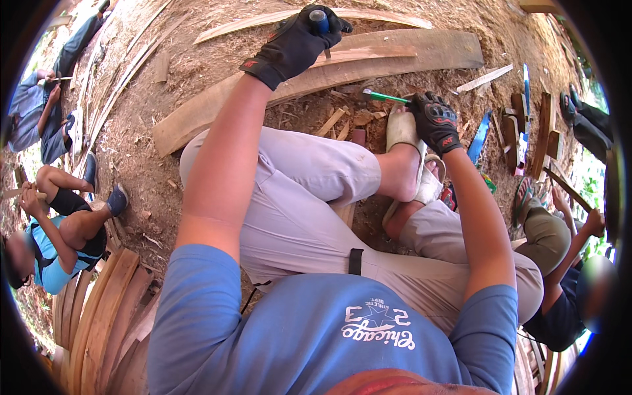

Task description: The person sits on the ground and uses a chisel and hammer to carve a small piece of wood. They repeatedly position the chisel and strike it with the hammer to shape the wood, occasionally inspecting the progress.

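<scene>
My left hand (299, 46), in a black glove, is wrapped round a tool with a blue, round-ended handle (319, 21). A short dark shank shows below that fist, above a thin pale strip of wood (368, 54) lying on a wide curved plank (441, 51). The rest of the tool is hidden. Lower and to the right, my right hand (434, 122), also gloved in black, has its fingers curled beside my sandal (401, 128). A slim green stick with a pale tip (387, 97) juts leftward from its fingertips; its other end is hidden.
Wood offcuts (331, 122) and chips litter the dirt near my feet. A blue handsaw blade (479, 138) and wooden blocks (512, 135) lie to the right. Curved planks (99, 316) are stacked at lower left. Other people sit at both sides, some holding wood.
</scene>
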`<state>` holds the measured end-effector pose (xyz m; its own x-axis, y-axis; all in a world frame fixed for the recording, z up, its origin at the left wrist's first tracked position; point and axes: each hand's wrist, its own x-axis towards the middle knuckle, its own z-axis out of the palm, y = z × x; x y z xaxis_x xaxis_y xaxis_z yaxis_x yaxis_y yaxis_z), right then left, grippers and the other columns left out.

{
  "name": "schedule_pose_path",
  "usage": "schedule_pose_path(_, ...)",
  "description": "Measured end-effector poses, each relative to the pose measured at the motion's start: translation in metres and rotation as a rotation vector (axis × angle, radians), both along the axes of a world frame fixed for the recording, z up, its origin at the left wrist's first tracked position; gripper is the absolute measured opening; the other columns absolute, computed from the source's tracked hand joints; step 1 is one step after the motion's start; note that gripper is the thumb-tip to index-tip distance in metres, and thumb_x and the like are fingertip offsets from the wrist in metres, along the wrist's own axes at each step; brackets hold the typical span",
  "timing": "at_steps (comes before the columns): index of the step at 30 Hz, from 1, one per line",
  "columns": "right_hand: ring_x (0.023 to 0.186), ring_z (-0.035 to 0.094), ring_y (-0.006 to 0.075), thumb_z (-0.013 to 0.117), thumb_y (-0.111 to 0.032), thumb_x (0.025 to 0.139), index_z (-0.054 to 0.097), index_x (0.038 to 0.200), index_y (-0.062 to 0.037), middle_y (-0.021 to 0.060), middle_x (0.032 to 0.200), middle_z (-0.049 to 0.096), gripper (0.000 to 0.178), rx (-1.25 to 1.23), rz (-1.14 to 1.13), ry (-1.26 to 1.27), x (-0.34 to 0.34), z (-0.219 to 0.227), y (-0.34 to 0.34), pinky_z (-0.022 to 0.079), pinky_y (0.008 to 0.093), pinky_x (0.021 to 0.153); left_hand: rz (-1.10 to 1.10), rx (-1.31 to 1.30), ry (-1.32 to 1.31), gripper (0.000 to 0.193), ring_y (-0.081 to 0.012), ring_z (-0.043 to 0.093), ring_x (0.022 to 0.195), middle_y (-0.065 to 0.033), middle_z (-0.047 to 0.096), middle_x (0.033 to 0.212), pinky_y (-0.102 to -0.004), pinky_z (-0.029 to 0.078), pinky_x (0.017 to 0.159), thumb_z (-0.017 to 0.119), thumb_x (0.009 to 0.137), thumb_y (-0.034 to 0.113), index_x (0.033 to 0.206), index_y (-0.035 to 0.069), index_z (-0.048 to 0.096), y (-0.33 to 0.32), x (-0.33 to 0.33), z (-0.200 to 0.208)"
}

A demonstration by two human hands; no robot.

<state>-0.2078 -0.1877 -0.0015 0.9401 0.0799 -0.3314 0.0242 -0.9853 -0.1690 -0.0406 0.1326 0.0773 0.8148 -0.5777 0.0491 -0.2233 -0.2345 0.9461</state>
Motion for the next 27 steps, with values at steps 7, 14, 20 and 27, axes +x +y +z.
schedule_pose_path(7,0.095,0.071,0.0392,0.056,-0.026,0.1,0.068,0.121,-0.0148,0.0173,0.102,0.072,0.026,-0.027,0.194,0.213,0.017,0.042,0.008,0.057,0.0509,0.08,0.011,0.075,-0.006,0.007,-0.0169,0.067,0.105,-0.01,0.074,0.123,-0.034,0.057,0.092,0.066,0.1,0.011,0.1,0.006,0.061,0.005,-0.003,0.0)
schedule_pose_path(14,0.085,0.072,0.0397,0.055,-0.022,0.104,0.064,0.117,-0.0111,0.0162,0.096,0.073,0.019,0.087,0.194,0.157,0.027,0.112,0.012,0.056,0.0504,0.069,0.015,0.141,0.023,0.009,-0.0173,0.067,0.107,-0.009,0.074,0.122,-0.0334,0.057,0.094,0.065,0.102,0.014,0.105,0.006,0.062,0.005,-0.004,-0.003)
schedule_pose_path(20,0.103,0.073,0.0355,0.059,-0.016,0.106,0.056,0.142,-0.0051,0.0194,0.119,0.071,0.038,0.24,0.197,-0.464,0.032,0.244,0.028,0.059,0.0416,0.084,-0.017,0.163,0.089,0.008,-0.0171,0.066,0.107,-0.0089,0.073,0.123,-0.0335,0.057,0.092,0.065,0.102,0.011,0.105,0.006,0.06,0.001,-0.005,0.0)
schedule_pose_path(27,0.099,0.076,0.0333,0.065,-0.01,0.103,0.059,0.146,-0.0094,0.0205,0.12,0.074,0.044,0.405,0.087,-0.705,-0.005,0.235,0.097,0.06,0.0398,0.08,-0.047,0.056,0.149,0.01,-0.0173,0.062,0.1,-0.0093,0.071,0.116,-0.0352,0.054,0.089,0.066,0.102,0.012,0.106,0.006,0.06,-0.001,0.001,-0.006)
